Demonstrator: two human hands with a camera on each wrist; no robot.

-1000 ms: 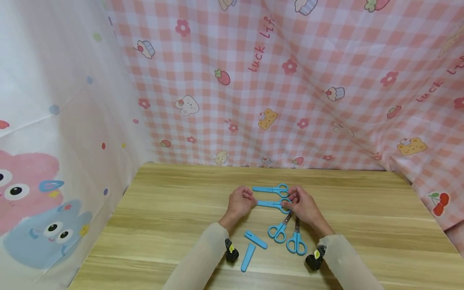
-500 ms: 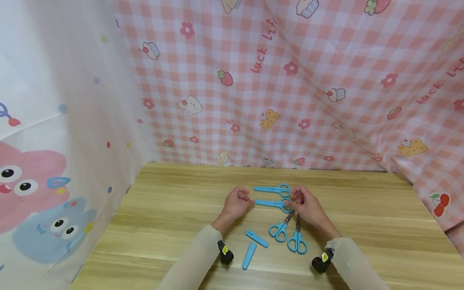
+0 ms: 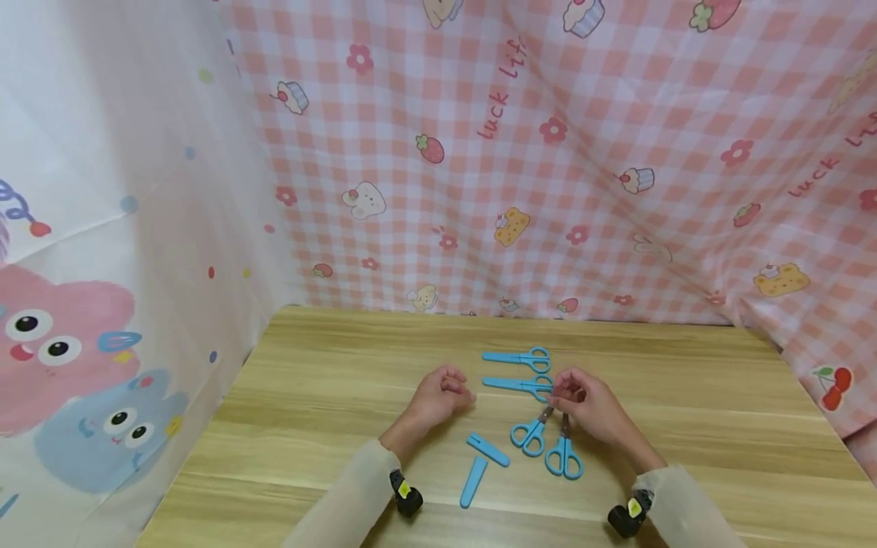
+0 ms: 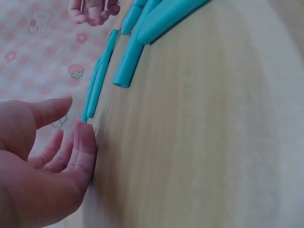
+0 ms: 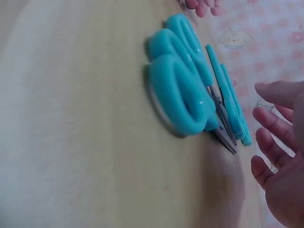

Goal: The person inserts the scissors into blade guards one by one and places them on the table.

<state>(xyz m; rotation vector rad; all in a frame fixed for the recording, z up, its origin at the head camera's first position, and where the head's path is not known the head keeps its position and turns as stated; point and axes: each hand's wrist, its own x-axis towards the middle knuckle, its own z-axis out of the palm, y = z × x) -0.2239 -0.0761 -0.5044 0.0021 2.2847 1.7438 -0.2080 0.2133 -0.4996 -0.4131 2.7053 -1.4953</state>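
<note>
Two pairs of blue scissors with covered blades lie one above the other, the far pair [image 3: 505,357] and the near pair [image 3: 505,383]. My left hand [image 3: 437,397] hovers left of the near pair's tip, fingers loosely bent and holding nothing. Just right of the near pair's handles is my right hand [image 3: 591,403], its fingers relaxed and apart from the handles in the right wrist view. Below it lie two bare-bladed scissors, one on the left [image 3: 538,428] and one on the right [image 3: 565,444], their blade tips partly hidden by that hand in the head view.
Two loose blue blade covers, one slanted [image 3: 489,450] and one nearer the front [image 3: 473,482], lie between the forearms. The wooden table [image 3: 329,380] meets a pink checked curtain [image 3: 466,190] at the back and a white printed curtain at the left.
Both hands have let go of the near covered scissors. The left hand has drawn back left and toward the body, the right hand slightly rightward. The head view has shifted a little.
</note>
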